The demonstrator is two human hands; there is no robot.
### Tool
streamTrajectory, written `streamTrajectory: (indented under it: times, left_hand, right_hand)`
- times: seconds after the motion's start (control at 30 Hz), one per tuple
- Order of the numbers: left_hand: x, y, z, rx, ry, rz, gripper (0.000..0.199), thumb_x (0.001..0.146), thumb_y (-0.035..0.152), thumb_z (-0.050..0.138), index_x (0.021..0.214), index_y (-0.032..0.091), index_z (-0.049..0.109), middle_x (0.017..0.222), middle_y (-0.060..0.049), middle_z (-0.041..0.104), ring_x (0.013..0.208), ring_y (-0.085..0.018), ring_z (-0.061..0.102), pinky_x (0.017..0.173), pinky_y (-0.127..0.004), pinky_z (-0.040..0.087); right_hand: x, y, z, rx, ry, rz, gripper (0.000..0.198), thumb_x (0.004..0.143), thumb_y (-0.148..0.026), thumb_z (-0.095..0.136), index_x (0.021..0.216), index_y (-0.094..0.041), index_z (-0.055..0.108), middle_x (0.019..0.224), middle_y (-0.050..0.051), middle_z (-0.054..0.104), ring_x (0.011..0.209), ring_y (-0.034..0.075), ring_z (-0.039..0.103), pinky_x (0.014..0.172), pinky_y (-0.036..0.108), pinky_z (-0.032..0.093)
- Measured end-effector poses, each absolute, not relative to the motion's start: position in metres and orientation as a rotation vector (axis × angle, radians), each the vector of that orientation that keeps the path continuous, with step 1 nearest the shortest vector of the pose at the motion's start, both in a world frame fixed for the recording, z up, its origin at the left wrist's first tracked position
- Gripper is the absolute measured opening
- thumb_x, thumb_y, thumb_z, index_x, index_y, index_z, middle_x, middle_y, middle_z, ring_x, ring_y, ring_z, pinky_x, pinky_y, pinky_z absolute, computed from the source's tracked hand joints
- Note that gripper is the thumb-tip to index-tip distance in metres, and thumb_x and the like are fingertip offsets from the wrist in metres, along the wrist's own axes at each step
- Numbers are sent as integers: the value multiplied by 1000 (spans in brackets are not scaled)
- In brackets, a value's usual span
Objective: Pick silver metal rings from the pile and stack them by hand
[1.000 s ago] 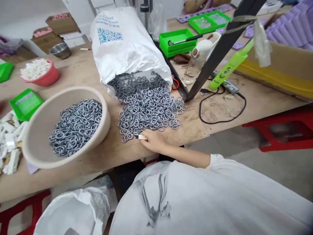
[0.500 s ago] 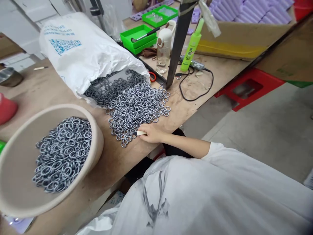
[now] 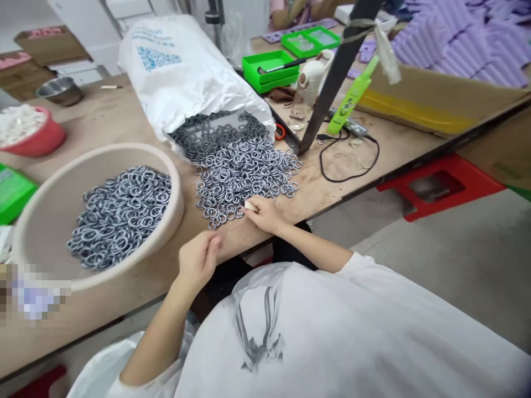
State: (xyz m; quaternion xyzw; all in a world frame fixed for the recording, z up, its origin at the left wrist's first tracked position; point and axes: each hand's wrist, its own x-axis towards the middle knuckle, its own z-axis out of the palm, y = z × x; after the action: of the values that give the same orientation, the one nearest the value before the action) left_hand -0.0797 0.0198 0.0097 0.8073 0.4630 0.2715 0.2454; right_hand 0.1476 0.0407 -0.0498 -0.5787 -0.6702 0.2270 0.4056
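Note:
My right hand [image 3: 265,215] is closed on a small cream-coloured stick with a dark tip [image 3: 250,207], at the near edge of a heap of grey metal-looking rings [image 3: 244,171]. The heap spills onto the table from the mouth of a white sack [image 3: 186,66] lying on its side. My left hand [image 3: 198,257] is over the table's front edge, between the basin and the heap. Its fingers are curled in, and what they hold, if anything, is hidden. A large beige basin [image 3: 45,193] at left contains many similar rings [image 3: 124,215].
A red bowl of white pieces [image 3: 50,135], a metal bowl [image 3: 62,91] and a green tray [image 3: 14,193] are at left. A dark metal post [image 3: 327,94], bottle [image 3: 305,97], yellow-green tube [image 3: 350,105] and cable [image 3: 348,179] stand or lie at right. Another person's arm [image 3: 282,14] shows behind.
My left hand has come into view from below, with its fingers curled. My right hand still grips the stick at the heap's near edge. The camera view has shifted, showing more at left.

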Motion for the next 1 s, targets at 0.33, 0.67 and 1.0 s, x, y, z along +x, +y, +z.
streamTrajectory:
  times: [0.33,0.67,1.0]
  left_hand:
    - [-42,28,-24,2467,1403,717,33,96,33,50,120,17,66,126,-16,65,118,-29,59,103,-46,46]
    - [8,21,-21,1966,1139,901,28,96,37,50,100,19,72,103,-10,73,100,-22,65,93,-37,50]
    - [17,6,-2,583,671,602,48,75,60,72,77,15,55,64,1,55,49,-7,46,45,-18,35]
  right_hand:
    - [246,34,-38,-2068,-1506,263,29,87,-42,64,103,-19,72,107,13,65,95,29,60,79,38,45]
    - [231,37,-38,-1519,-1335,796,23,85,-41,61,81,-19,62,77,1,62,76,17,56,74,31,46]
    - [167,5,-11,-1098,-1301,1298,36,86,-58,62,92,-24,53,72,-5,58,54,10,54,53,23,46]
